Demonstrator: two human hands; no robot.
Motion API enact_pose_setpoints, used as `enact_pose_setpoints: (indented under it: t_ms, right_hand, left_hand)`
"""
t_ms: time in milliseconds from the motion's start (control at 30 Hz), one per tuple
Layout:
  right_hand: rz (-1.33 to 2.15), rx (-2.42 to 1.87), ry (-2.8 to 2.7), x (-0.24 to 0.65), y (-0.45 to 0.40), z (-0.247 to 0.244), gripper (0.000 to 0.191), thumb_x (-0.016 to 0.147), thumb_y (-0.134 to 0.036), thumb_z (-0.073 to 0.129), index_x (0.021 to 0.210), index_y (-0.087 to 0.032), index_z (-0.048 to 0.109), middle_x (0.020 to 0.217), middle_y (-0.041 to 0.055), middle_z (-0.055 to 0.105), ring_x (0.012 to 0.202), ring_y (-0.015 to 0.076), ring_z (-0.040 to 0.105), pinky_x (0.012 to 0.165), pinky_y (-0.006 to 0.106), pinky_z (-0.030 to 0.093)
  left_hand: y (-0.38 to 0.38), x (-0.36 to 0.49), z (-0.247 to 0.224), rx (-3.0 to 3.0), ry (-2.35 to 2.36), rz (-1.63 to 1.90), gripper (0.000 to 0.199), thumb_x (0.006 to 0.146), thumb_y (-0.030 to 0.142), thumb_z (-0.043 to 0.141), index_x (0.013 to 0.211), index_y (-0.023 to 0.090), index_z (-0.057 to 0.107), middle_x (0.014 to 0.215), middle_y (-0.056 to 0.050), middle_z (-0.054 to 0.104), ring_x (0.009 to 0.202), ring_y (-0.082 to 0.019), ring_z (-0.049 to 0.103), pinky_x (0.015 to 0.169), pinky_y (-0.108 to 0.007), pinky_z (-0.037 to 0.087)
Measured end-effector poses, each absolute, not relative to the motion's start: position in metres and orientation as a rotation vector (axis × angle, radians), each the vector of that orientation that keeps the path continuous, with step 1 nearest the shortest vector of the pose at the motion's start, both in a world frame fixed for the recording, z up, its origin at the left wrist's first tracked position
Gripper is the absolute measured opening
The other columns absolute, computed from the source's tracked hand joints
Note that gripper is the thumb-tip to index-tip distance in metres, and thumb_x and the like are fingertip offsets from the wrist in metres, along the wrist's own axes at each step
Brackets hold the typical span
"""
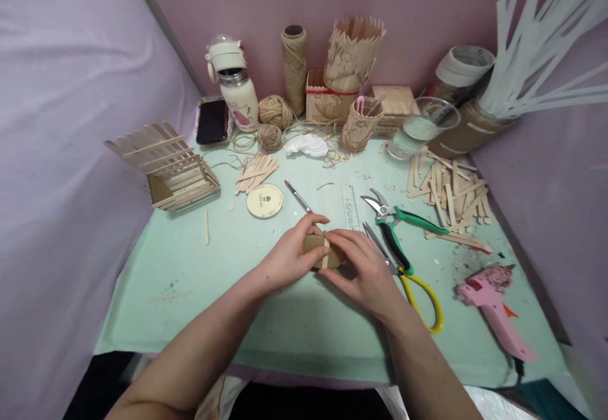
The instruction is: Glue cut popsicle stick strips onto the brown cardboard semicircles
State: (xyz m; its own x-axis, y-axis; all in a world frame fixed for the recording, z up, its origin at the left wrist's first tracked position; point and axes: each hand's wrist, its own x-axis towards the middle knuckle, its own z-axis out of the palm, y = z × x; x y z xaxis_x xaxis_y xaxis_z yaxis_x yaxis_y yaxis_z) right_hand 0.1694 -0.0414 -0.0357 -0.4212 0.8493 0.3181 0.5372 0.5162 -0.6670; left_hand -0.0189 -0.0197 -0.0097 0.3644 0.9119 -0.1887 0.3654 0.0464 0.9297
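My left hand (pixel 293 252) grips a small rounded piece of brown cardboard (pixel 337 257) from its left side, thumb lying on top. A short pale wooden stick piece (pixel 325 260) lies across the cardboard, with my left thumb tip at it. From the right, my right hand (pixel 363 268) has its fingers closed around the cardboard's other edge. Part of the cardboard is hidden under both hands. Just beyond my left hand lies a pen (pixel 298 196). Yellow-handled scissors (pixel 422 299) and green-handled pruning shears (pixel 396 242) rest right of my right hand.
A pink glue gun (pixel 498 318) lies at the right, below a pile of wooden sticks (pixel 451 192). A slatted stick structure (pixel 183 182) stands at the left. A glass of water (pixel 411 138), twine balls (pixel 275 113), a bottle (pixel 240 103) and a clear ruler (pixel 350 208) sit farther back.
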Motion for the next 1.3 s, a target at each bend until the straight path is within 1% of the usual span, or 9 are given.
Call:
enact_pose_setpoints:
  t_ms: [67, 233, 433, 633, 933, 1000, 1133, 1200, 1300]
  right_hand:
    - [0.647, -1.124, -2.117, 0.17, -0.041, -0.037, 0.05, 0.086, -0.027, 0.066, 0.133, -0.026, 0.049, 0.126, 0.0111, 0.06, 0.119, 0.0277, 0.056, 0.097, 0.047, 0.051]
    - [0.712, -1.173, -2.082, 0.173, -0.042, -0.04, 0.073, 0.08, -0.032, 0.074, 0.142, -0.026, 0.037, 0.135, 0.0128, 0.054, 0.125, 0.0298, 0.052, 0.101, 0.051, 0.048]
    - [0.68, -1.135, -2.073, 0.172, -0.042, -0.038, 0.062, 0.081, -0.026, 0.071, 0.136, -0.026, 0.042, 0.132, 0.0119, 0.054, 0.124, 0.0274, 0.051, 0.101, 0.048, 0.049]
    - [0.663, -1.1, -2.102, 0.171, -0.041, -0.037, 0.05, 0.083, -0.025, 0.069, 0.129, -0.025, 0.049, 0.128, 0.0117, 0.055, 0.121, 0.0273, 0.053, 0.099, 0.046, 0.05]
    - [0.736, -1.099, -2.112, 0.171, -0.041, -0.036, 0.049, 0.083, -0.023, 0.069, 0.129, -0.027, 0.05, 0.127, 0.0091, 0.057, 0.121, 0.0255, 0.053, 0.101, 0.043, 0.048]
    - [0.759, -1.117, -2.111, 0.171, -0.041, -0.038, 0.061, 0.082, -0.028, 0.073, 0.136, -0.028, 0.044, 0.134, 0.0105, 0.052, 0.127, 0.0272, 0.049, 0.105, 0.045, 0.046]
    - [0.747, -1.198, -2.072, 0.173, -0.041, -0.044, 0.105, 0.068, -0.046, 0.084, 0.152, -0.028, 0.022, 0.147, 0.0158, 0.041, 0.136, 0.0343, 0.04, 0.109, 0.055, 0.041]
    - [0.723, -1.215, -2.036, 0.174, -0.041, -0.046, 0.108, 0.066, -0.048, 0.084, 0.152, -0.03, 0.021, 0.146, 0.016, 0.04, 0.136, 0.0354, 0.041, 0.108, 0.057, 0.041]
    - [0.69, -1.186, -1.969, 0.175, -0.04, -0.048, 0.096, 0.072, -0.044, 0.082, 0.15, -0.03, 0.027, 0.143, 0.0155, 0.044, 0.13, 0.0338, 0.047, 0.103, 0.054, 0.046]
  left_hand:
    - [-0.02, -0.019, -0.01, 1.54, 1.196, 0.625, 0.04, 0.084, 0.02, 0.058, 0.123, 0.023, 0.048, 0.096, -0.001, 0.062, 0.087, -0.018, 0.059, 0.083, -0.033, 0.045]
    - [-0.019, -0.021, -0.009, 1.526, 1.218, 0.653, 0.04, 0.084, 0.02, 0.057, 0.122, 0.024, 0.048, 0.097, -0.001, 0.06, 0.088, -0.018, 0.059, 0.08, -0.032, 0.046]
    - [-0.02, -0.019, -0.007, 1.551, 1.197, 0.672, 0.039, 0.083, 0.018, 0.058, 0.121, 0.023, 0.049, 0.095, -0.001, 0.06, 0.086, -0.017, 0.059, 0.079, -0.03, 0.045]
    - [-0.021, -0.017, -0.009, 1.508, 1.158, 0.672, 0.04, 0.084, 0.019, 0.058, 0.122, 0.023, 0.047, 0.095, -0.001, 0.061, 0.084, -0.016, 0.058, 0.078, -0.03, 0.045]
    - [-0.019, -0.017, -0.012, 1.414, 1.121, 0.672, 0.04, 0.082, 0.019, 0.061, 0.119, 0.02, 0.049, 0.091, -0.001, 0.06, 0.082, -0.015, 0.057, 0.077, -0.03, 0.044]
    - [-0.017, -0.018, -0.013, 1.332, 1.121, 0.685, 0.038, 0.081, 0.021, 0.062, 0.118, 0.02, 0.05, 0.09, 0.0, 0.059, 0.08, -0.015, 0.057, 0.073, -0.028, 0.044]
    - [-0.011, -0.022, -0.017, 1.05, 1.127, 0.753, 0.04, 0.077, 0.026, 0.069, 0.113, 0.019, 0.053, 0.086, 0.0, 0.058, 0.075, -0.014, 0.058, 0.067, -0.026, 0.045]
    - [-0.008, -0.024, -0.018, 0.902, 1.111, 0.777, 0.042, 0.074, 0.027, 0.074, 0.109, 0.017, 0.055, 0.084, 0.0, 0.059, 0.072, -0.013, 0.059, 0.065, -0.025, 0.045]
    - [-0.004, -0.027, -0.019, 0.722, 1.08, 0.789, 0.044, 0.068, 0.028, 0.08, 0.104, 0.016, 0.058, 0.084, -0.001, 0.061, 0.07, -0.012, 0.061, 0.063, -0.025, 0.047]
